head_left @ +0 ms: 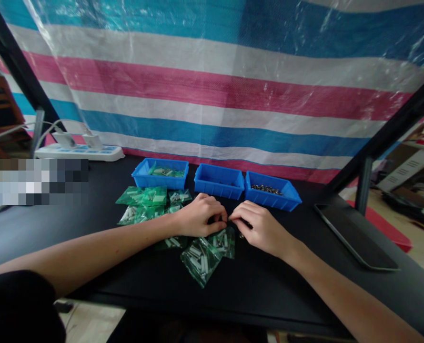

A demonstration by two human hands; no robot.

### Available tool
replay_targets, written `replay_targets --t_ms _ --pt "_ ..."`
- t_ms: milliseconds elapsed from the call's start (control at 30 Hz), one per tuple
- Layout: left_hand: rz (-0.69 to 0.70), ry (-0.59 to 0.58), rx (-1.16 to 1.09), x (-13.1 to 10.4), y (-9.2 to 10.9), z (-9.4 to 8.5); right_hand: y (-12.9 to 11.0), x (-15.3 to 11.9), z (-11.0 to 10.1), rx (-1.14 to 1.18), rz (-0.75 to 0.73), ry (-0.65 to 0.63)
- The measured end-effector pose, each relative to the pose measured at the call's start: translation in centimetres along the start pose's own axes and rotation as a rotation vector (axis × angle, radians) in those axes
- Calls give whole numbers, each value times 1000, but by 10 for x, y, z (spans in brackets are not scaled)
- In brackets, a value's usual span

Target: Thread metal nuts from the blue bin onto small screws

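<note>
My left hand [204, 215] is closed, its fingertips pinched just above the green bags; what they hold, if anything, is too small to see. Close beside it on the right, my right hand [257, 224] is also closed in a pinch, its contents hidden. A small metal piece [241, 236] lies under the right hand. Clear green bags [200, 259] of pale cylindrical parts lie below and left of my left hand. Behind the hands stand a blue bin with green bags [160, 180], a blue bin with a few dark bits [219, 188] and a blue bin of small metal parts [272, 197].
A dark phone-like device [355, 238] lies on the black table [262, 290] at the right. A white power strip [79, 153] with plugs stands at the back left, near a blurred-out area. Striped sheeting [205, 85] hangs behind the table, between slanted black frame legs.
</note>
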State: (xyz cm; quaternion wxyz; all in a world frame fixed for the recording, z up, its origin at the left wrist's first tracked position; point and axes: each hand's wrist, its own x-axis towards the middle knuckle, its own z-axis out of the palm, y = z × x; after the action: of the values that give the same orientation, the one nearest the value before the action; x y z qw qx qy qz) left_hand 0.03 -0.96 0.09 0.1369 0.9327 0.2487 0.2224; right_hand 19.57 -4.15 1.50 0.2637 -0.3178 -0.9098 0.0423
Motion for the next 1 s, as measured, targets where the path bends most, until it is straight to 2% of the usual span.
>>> replay_targets --t_ms 400,1000 --pt "-56 -11 14 1 0 0 1 0 3 26 -26 44" --pt "-47 -23 32 1 0 1 2 1 7 49 -55 86"
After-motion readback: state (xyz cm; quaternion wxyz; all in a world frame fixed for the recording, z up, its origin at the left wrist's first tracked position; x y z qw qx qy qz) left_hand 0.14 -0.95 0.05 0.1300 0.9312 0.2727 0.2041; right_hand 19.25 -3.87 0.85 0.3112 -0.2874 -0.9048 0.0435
